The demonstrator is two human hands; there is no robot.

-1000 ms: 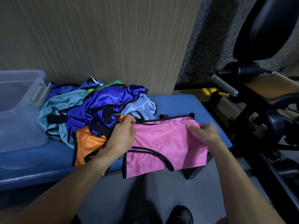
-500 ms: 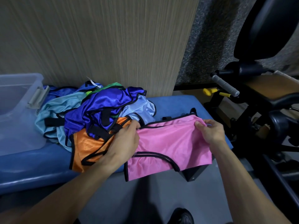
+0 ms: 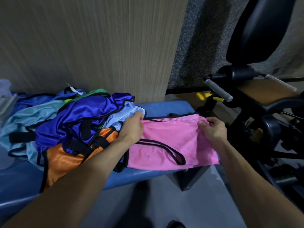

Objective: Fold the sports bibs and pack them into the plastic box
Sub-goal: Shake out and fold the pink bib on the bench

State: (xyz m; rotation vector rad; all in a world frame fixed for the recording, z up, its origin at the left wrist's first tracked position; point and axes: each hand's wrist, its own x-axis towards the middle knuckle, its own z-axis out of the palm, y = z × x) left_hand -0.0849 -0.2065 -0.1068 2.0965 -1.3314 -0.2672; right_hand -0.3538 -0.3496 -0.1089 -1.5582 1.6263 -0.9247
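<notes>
Now no writing is legible; both hands, left hand [image 3: 132, 129] and right hand [image 3: 212, 129], pinch the shiny pink black-trimmed bib [image 3: 171, 142], its far corners lifted since earlier.

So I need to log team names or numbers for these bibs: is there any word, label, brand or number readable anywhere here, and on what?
None can be read.
The pink bib, held by the left hand and right hand: plain fabric, no print showing.
The white tag sticking out of the bib pile: too small and blurred to read.
The plastic box: only an edge in view, no label visible.
</notes>
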